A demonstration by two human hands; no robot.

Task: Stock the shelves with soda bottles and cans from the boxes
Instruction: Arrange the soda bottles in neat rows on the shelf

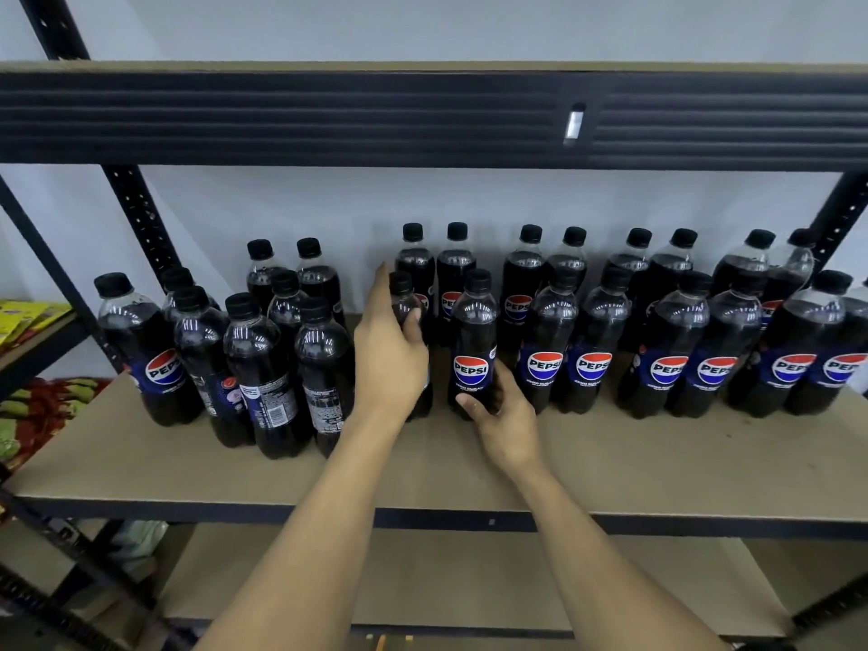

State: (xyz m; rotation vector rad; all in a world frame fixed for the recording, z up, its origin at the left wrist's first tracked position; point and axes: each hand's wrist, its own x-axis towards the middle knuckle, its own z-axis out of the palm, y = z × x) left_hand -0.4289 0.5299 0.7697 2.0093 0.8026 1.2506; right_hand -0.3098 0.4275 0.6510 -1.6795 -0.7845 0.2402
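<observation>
**Stock, middle shelf.**

- First bottle (402, 298): upright near the middle of the shelf, in the front row. The left hand (387, 354) grips it from its left side, thumb across the front and index finger (379, 279) pointing up beside the neck. The label is hidden behind the hand.
- Second bottle (474, 340): upright just to the right of the first, with its red, white and blue Pepsi label facing out. The right hand (505, 422) grips its base from the front right, thumb curled round the foot. Both forearms are bare and reach in from below.
- Contents: both are clear plastic bottles filled with dark cola to the shoulder, with black screw caps and waisted bodies.
- Right-hand rows (681, 354): the same bottles standing close together, logos facing forward.
- Back row (530, 274): caps and shoulders show behind the front bottles, against the wall.
- Left cluster (263, 364): the same bottles, loosely bunched. Several are turned so that barcode and print panels face out.

**Fixture.**

- Shelf board (657, 467): matt tan fibreboard on a black metal rail.
- Upper beam (329, 119): black ribbed metal.
- Upright post (136, 213): black, perforated.
- Lower shelf (469, 575): the same tan board.
- Wall (282, 204): plain white.
- Neighbouring rack, far left: yellow, green and red packets (28, 321).
</observation>
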